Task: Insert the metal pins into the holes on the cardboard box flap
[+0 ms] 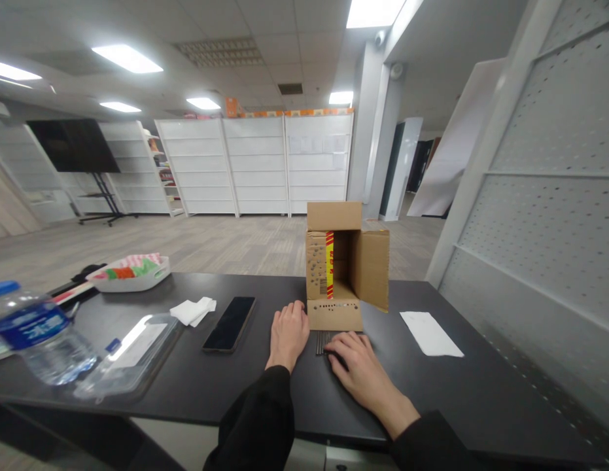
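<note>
Lower centre: box (335,316) open; rods (320,344) aligned on desk (485,392), not lifted. Left hand (288,335) beside box, right hand (357,365) at rods: fingers part-bent, grip indeterminable.

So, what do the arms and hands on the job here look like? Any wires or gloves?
These are a person's: the left sleeve and right sleeve are long and plain black. The left hand and right hand are bare, with no gloves, rings or watch visible. No wires show.
</note>
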Motion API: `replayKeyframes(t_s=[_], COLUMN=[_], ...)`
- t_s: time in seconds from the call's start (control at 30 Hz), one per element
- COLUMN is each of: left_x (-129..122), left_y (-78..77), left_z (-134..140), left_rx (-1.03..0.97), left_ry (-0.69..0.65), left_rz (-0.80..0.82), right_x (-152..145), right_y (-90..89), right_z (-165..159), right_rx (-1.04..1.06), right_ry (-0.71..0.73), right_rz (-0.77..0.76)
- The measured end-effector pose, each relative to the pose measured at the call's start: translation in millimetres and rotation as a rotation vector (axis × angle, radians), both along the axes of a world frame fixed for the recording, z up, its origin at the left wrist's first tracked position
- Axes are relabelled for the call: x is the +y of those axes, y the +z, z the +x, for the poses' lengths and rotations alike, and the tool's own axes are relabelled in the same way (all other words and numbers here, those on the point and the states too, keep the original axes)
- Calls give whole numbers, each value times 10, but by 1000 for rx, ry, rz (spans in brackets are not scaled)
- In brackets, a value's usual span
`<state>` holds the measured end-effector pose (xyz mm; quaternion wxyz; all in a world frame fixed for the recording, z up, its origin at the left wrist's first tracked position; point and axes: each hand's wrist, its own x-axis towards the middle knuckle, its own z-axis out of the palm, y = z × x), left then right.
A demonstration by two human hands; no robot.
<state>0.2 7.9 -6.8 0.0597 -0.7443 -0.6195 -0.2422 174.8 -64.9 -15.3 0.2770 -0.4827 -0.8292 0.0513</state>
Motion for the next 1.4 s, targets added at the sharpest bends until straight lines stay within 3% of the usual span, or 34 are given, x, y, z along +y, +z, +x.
replayKeyframes(t_s=[1.0, 1.4], left_x=[6, 22], left_y=[-19, -24], left_z=[2, -5], left_rx=[9, 12], left_ry=[2, 1], left_rz=[17, 13], right_x=[-1, 46], right_y=[41, 94], right_z=[-24, -207], right_rx=[-38, -70], right_ry=[35, 44], right_rz=[29, 20])
